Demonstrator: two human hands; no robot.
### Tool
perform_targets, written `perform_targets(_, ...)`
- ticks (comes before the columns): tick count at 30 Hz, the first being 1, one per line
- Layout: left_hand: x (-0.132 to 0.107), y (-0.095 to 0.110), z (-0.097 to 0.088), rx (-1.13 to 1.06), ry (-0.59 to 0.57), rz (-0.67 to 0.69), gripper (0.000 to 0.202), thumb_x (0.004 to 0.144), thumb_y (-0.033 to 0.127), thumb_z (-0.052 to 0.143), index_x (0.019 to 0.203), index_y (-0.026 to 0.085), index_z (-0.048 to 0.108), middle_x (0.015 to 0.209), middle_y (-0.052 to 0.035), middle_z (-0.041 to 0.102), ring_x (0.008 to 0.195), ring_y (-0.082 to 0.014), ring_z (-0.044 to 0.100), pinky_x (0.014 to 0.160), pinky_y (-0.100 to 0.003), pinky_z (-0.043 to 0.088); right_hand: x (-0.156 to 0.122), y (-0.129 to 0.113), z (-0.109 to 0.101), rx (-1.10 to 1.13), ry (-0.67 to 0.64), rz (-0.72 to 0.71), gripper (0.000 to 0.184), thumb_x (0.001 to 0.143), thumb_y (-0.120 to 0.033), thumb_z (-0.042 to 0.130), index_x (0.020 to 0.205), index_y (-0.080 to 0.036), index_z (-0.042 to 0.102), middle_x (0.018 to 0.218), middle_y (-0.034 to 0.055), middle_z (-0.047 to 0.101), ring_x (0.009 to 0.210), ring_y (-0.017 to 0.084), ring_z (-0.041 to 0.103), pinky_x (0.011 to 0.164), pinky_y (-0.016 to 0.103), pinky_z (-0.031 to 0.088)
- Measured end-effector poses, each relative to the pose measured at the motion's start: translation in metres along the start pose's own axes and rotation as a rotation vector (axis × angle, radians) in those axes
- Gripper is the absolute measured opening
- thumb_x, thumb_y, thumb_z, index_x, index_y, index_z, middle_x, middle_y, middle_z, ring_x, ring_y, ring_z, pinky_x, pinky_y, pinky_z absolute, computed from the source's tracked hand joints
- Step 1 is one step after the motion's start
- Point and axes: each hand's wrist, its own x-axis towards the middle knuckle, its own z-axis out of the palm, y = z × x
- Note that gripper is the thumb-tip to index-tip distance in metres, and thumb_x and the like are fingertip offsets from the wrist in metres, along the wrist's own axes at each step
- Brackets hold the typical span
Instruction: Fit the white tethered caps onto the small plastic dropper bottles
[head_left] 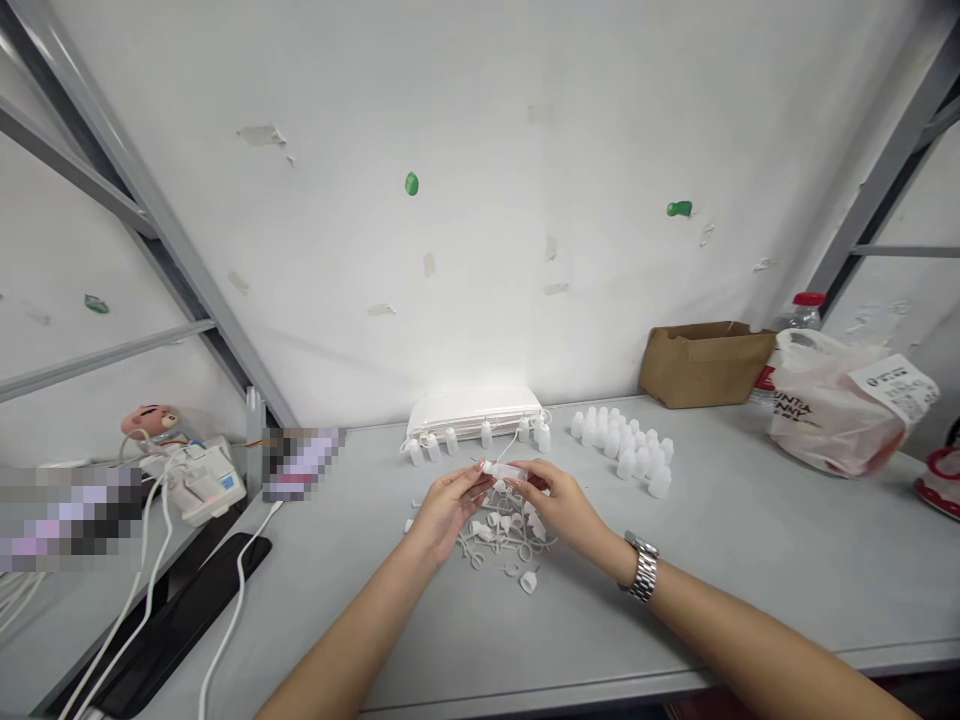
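Carefully, a small white bottle (508, 471) is held lengthwise between two bare hands above a grey table (600, 640). Its narrower white end is pinched by the fingertips of the left hand (454, 497), while its translucent body is clasped by the fingers of the right hand (553, 488); whether the cap is fully seated cannot be told. A silver watch (643, 566) is worn on the right wrist.

Just below the grip, a loose heap of white caps and ringed straps (481, 531) is spread over the tabletop, with one cap (529, 581) lying at its near edge. Beyond the grip, a row of small bottles (451, 441) is ranged before a long white case (476, 405), and the wall (480, 230) behind is brightly lit. To the right of the grip, a cluster of translucent bottles (642, 462) is gathered upright. Farther out on that side, a cardboard box (705, 365) and a printed plastic bag (832, 400) are seen, with a red-capped bottle (806, 313) partly hidden behind the bag. Well to the left of the grip, a white cable (238, 600) is run past a long black object (187, 620).
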Motion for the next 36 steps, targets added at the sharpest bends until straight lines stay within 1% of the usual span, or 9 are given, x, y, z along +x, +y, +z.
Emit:
perform_targets(3,0.002,0.000,-0.001,0.021,0.026,0.012,0.035,0.064,0.040,0.065,0.090,0.015,0.065,0.100,-0.0113,0.066,0.100,-0.0214,0.057,0.079,-0.028,0.044,0.000,0.001,0.000,-0.038,0.011,-0.015,0.028,0.080,-0.039,0.050,0.097,-0.021,0.062,0.081,0.0040,0.060,0.069,0.016,0.051,0.064,0.029,0.041)
perform_targets(10,0.002,0.000,-0.003,0.045,0.022,0.013,0.031,0.063,0.040,0.066,0.083,0.016,0.068,0.092,-0.0086,0.068,0.095,-0.0196,0.058,0.081,-0.029,0.042,-0.001,0.003,0.000,-0.096,0.005,-0.068,0.026,0.080,-0.032,0.051,0.103,-0.024,0.061,0.078,0.0038,0.057,0.069,0.017,0.051,0.067,0.030,0.042)
perform_targets(17,0.003,0.001,-0.006,-0.035,0.019,-0.024,0.030,0.057,0.031,0.073,0.083,0.017,0.069,0.091,-0.0082,0.069,0.091,-0.0182,0.059,0.082,-0.029,0.041,-0.003,0.001,0.000,-0.093,0.009,-0.094,0.026,0.080,-0.031,0.051,0.104,-0.025,0.061,0.079,0.0034,0.057,0.072,0.017,0.053,0.069,0.031,0.043)
perform_targets(23,0.002,0.005,-0.004,-0.058,0.040,0.031,0.024,0.056,0.026,0.074,0.078,0.016,0.070,0.092,-0.0062,0.069,0.088,-0.0144,0.058,0.083,-0.024,0.040,-0.003,-0.002,-0.002,-0.140,0.013,-0.146,0.024,0.081,-0.028,0.052,0.102,-0.024,0.061,0.077,0.0034,0.058,0.071,0.016,0.053,0.068,0.030,0.044)
perform_targets(25,0.001,0.005,-0.003,-0.102,0.044,0.021,0.022,0.057,0.023,0.074,0.078,0.015,0.070,0.091,-0.0061,0.069,0.086,-0.0140,0.059,0.081,-0.023,0.041,-0.003,-0.002,-0.003,-0.166,0.020,-0.185,0.023,0.081,-0.028,0.051,0.102,-0.024,0.061,0.077,0.0033,0.058,0.070,0.016,0.053,0.067,0.030,0.045)
perform_targets(27,0.001,0.004,-0.002,-0.173,0.036,-0.018,0.022,0.059,0.021,0.073,0.080,0.015,0.069,0.089,-0.0057,0.069,0.084,-0.0136,0.059,0.079,-0.023,0.042,-0.003,0.000,-0.003,-0.202,0.040,-0.246,0.024,0.082,-0.027,0.051,0.104,-0.023,0.059,0.078,0.0038,0.057,0.070,0.016,0.053,0.066,0.030,0.045)
perform_targets(30,0.000,0.002,0.000,-0.274,0.023,-0.072,0.019,0.063,0.019,0.070,0.082,0.015,0.069,0.085,-0.0054,0.069,0.079,-0.0129,0.060,0.076,-0.024,0.045,-0.003,0.004,-0.001,-0.329,0.093,-0.400,0.025,0.084,-0.024,0.048,0.106,-0.019,0.057,0.082,0.0065,0.058,0.074,0.017,0.053,0.068,0.032,0.045)
perform_targets(33,-0.001,0.000,0.003,-0.342,0.051,-0.069,0.016,0.066,0.016,0.067,0.082,0.015,0.068,0.086,-0.0067,0.069,0.076,-0.0135,0.061,0.073,-0.025,0.048,-0.004,0.006,0.001,-0.510,0.128,-0.541,0.024,0.085,-0.020,0.046,0.107,-0.017,0.055,0.083,0.0074,0.059,0.076,0.018,0.051,0.070,0.035,0.042)
perform_targets(36,-0.004,0.000,0.005,-0.374,0.088,-0.049,0.018,0.067,0.015,0.067,0.084,0.015,0.067,0.089,-0.0069,0.069,0.078,-0.0139,0.062,0.074,-0.026,0.049,-0.006,0.006,0.003,-0.613,0.147,-0.602,0.025,0.085,-0.017,0.045,0.108,-0.017,0.055,0.079,0.0057,0.061,0.072,0.017,0.051,0.071,0.036,0.038)
